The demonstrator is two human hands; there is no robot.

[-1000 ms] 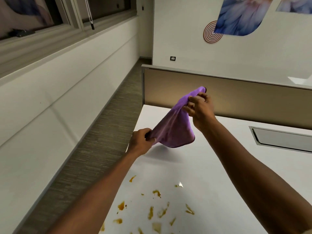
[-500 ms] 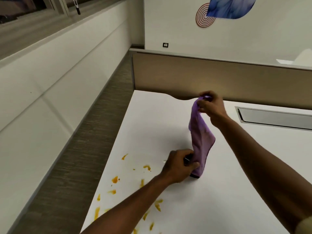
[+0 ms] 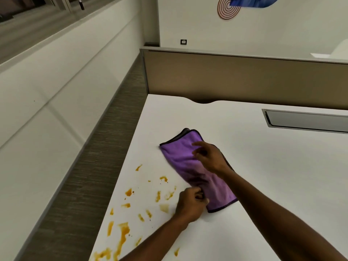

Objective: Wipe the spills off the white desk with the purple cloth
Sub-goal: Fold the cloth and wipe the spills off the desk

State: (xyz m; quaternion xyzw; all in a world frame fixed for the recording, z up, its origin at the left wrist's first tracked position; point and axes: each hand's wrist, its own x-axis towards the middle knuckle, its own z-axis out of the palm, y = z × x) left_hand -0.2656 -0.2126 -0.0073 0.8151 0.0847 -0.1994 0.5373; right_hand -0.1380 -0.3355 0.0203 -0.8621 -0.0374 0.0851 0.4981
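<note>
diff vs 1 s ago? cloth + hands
The purple cloth came down: it was held in the air between both hands, then hung upright, and now lies folded flat on the white desk. The right hand let go of its top corner and hovers open over it. The left hand still pinches the near edge. The orange spills remain unwiped.

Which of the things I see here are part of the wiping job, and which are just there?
Part of the job:
purple cloth, folded flat on the desk
orange spills
white desk
left hand, gripping the cloth's near edge
right hand, over the cloth

Just there:
grey cable tray
beige divider panel
wall socket
spiral wall decoration
</note>
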